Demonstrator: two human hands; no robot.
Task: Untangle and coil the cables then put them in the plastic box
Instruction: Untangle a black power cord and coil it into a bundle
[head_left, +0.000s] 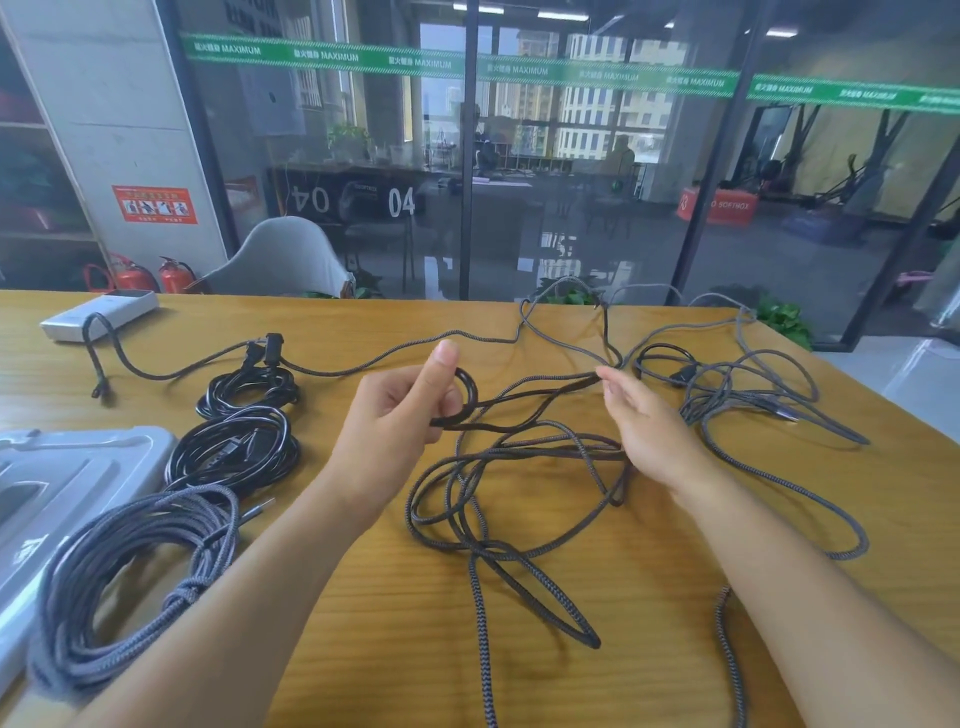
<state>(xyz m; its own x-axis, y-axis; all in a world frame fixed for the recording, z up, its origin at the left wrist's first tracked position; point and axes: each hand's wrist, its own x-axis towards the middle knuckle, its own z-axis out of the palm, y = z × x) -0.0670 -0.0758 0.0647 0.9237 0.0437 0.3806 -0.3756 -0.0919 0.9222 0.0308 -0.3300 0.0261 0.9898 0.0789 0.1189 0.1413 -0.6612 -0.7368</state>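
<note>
Wood-grain worktop (649, 597) fills the lower part of the head view, with a glass partition and a gym floor behind it.

Both hands are raised over the middle of the worktop. The left hand (400, 410) has its fingers curled, thumb up, round a small first loop of the dark braided cable (519, 397). That cable runs rightward from the loop to the right hand (644, 415), whose fingertips pinch it just where it meets the rest of the strands. Below and between the hands lies the loose tangle (493, 499) of braided cable, spreading away to the right of the right hand and toward the far edge.

To the left of the left hand sit three finished coils: two glossy black coils (239, 431) one behind the other, and nearer the camera a grey braided coil (130, 571) by the left forearm. The plastic box (62, 467) lies further left still, at the frame edge; the grey coil appears to rest partly on it. A white device (98, 314) lies far off to the left.

The step in hand looks like the start of coiling a fourth cable. Next, I judge, the right hand must feed free length toward the left, drawing it out of the tangle without tightening any crossings; nothing seems boxed yet.
</note>
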